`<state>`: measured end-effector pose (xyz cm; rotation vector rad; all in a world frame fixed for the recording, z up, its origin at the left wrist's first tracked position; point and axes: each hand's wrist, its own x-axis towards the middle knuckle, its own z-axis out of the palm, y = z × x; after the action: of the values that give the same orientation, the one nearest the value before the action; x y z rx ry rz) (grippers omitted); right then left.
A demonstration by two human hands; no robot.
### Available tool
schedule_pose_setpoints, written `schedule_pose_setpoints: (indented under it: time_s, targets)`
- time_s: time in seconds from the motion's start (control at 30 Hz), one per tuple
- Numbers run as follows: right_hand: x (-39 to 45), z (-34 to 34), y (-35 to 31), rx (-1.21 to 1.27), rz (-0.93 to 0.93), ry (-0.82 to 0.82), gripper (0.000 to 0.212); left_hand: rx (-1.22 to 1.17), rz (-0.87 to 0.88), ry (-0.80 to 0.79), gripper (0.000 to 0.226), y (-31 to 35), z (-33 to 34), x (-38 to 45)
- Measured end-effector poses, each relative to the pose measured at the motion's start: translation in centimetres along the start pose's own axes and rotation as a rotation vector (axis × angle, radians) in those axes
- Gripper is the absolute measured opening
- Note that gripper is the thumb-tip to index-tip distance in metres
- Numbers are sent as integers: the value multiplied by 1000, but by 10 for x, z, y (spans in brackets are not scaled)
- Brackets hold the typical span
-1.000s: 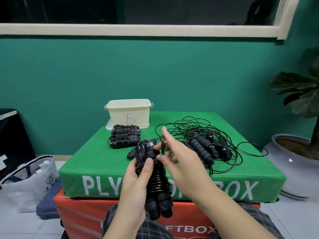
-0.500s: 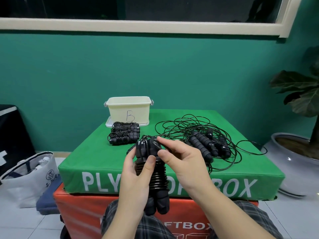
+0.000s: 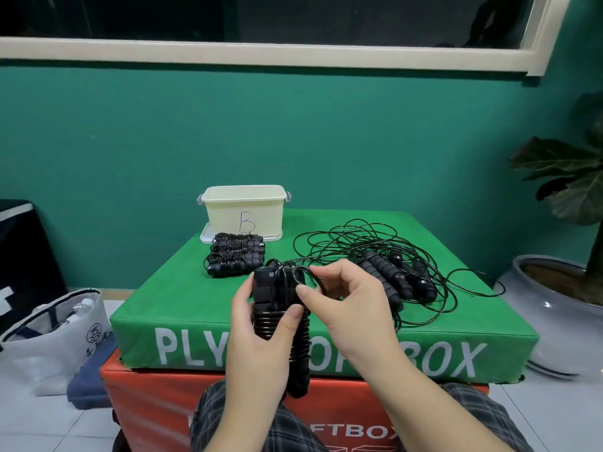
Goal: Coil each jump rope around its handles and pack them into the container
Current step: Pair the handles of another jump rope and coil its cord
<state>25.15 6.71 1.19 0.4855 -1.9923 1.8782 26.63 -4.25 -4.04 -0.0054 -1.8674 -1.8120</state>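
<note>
Bare green desk (image 3: pixel 156 298) lies open at centre left. Coiled ropes (image 3: pixel 235 258) block the container (image 3: pixel 244 208) front; the tangled ropes (image 3: pixel 391 272) crowd the right half.

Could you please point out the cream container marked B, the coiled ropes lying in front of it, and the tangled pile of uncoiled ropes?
cream container (image 3: pixel 244 210), head view, front wall above the letter B.
coiled ropes (image 3: pixel 235 258), head view, middle of the wrapped bundle.
tangled pile (image 3: pixel 390 277), head view, a ridged handle in the heap.
</note>
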Motion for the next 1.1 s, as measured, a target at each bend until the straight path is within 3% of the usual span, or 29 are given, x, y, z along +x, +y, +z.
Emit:
schedule_pose_setpoints:
  time_s: [0.2,0.37,0.47,0.63,0.77,0.9,1.1]
  targets:
    - [-4,3,7,-155,-70,-22,28,99,38,9,63,-7,-2,-2]
    - [1,-3,15,-297,-151,-155,21,187,96,-66,80,-13,-10,3]
    - [-2,-1,22,-359,-240,-215,32,146,86,-96,85,-17,-14,11]
    - [2,2,33,-567,-402,-154,39,9,33,-112,72,-20,-11,16]
    - [1,-4,29,-522,-361,-339,50,-78,-15,-130,77,-22,-7,16]
    - [1,-8,35,-474,-410,-223,37,-87,-36,-119,80,-16,-13,17]
    - [0,1,50,-506,-600,-25,30,158,-5,-166,91,-10,-13,15]
